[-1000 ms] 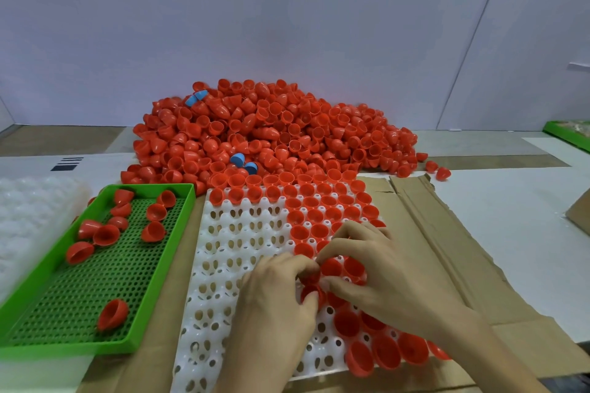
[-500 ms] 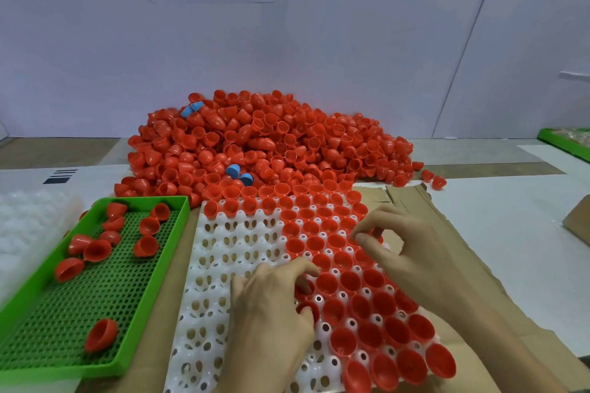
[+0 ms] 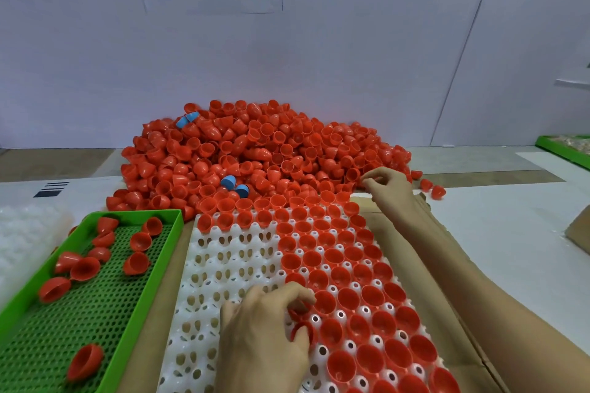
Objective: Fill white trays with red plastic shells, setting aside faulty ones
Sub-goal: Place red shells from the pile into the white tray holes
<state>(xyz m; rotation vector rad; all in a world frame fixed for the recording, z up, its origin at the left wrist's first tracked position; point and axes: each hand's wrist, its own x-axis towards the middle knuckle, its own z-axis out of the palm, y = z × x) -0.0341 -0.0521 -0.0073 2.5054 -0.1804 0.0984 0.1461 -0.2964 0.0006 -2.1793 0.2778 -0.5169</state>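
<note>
Red shell [image 3: 305, 327] pinched by left hand [image 3: 263, 332] over white tray [image 3: 223, 265].

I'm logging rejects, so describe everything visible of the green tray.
The green tray is a shallow rectangular bin, plastic by its look, with low solid walls and a perforated floor. It lies flat, left of the white tray, cardboard showing between them. Roughly ten red shells lie loose in it, mostly toward the far end. The frame cuts off its near end.
</note>
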